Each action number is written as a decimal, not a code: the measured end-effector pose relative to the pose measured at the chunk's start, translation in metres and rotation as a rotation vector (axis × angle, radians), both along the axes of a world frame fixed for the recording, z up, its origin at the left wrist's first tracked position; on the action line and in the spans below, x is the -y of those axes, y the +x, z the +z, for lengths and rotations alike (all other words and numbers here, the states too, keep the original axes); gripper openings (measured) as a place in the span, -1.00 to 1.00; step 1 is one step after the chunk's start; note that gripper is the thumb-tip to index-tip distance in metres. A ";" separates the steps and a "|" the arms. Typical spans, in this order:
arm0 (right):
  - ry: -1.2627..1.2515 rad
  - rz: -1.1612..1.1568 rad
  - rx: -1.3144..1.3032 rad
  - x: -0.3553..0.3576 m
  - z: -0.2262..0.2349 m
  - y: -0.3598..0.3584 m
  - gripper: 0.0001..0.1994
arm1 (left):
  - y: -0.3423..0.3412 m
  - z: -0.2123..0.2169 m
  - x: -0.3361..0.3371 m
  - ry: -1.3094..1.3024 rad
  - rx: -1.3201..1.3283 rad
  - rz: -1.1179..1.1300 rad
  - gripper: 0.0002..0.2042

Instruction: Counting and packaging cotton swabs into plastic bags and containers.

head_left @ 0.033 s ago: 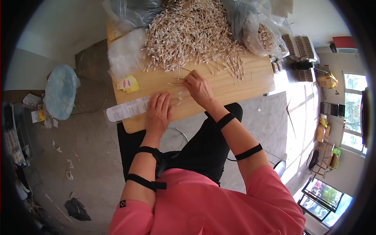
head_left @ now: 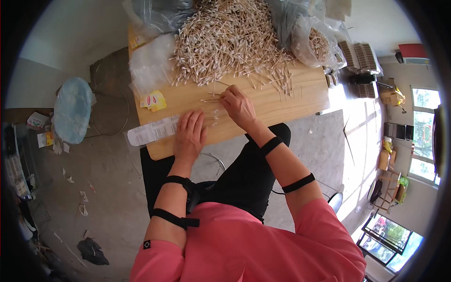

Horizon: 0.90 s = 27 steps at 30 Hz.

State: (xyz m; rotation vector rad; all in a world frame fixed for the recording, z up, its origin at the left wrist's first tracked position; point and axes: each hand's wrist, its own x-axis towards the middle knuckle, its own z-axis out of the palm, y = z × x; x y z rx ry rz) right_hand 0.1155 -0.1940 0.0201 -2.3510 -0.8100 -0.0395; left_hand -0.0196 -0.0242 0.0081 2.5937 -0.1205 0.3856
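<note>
Packet (head_left: 152,133) long axis approx. L–R, L hand (head_left: 190,127) nearer, draped over its R end, grip hidden. R hand (head_left: 238,105) near-closed at swabs (head_left: 209,100); hold unclear.

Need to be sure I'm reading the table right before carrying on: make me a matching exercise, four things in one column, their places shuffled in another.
Things
1. Left hand
2. Right hand
3. Swab pile
4. Blue seat

Places
A. Off the table, to its left
B. Fingertips at a few loose swabs
C. Heaped toward the table's far side
D. Laid over a white printed packet

Pairs: 1-D, 2-B, 3-C, 4-A
</note>
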 end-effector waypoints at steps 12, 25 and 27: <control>0.011 0.026 -0.020 -0.011 -0.001 -0.023 -0.89 | 0.001 0.001 0.001 0.132 -0.024 -0.008 -0.51; -0.092 -0.173 0.077 0.000 0.012 0.022 -0.91 | 0.001 -0.002 -0.001 0.115 -0.054 -0.021 -0.46; -0.124 -0.173 0.054 0.011 0.008 0.022 -0.92 | 0.002 0.000 0.002 0.101 -0.059 -0.027 -0.46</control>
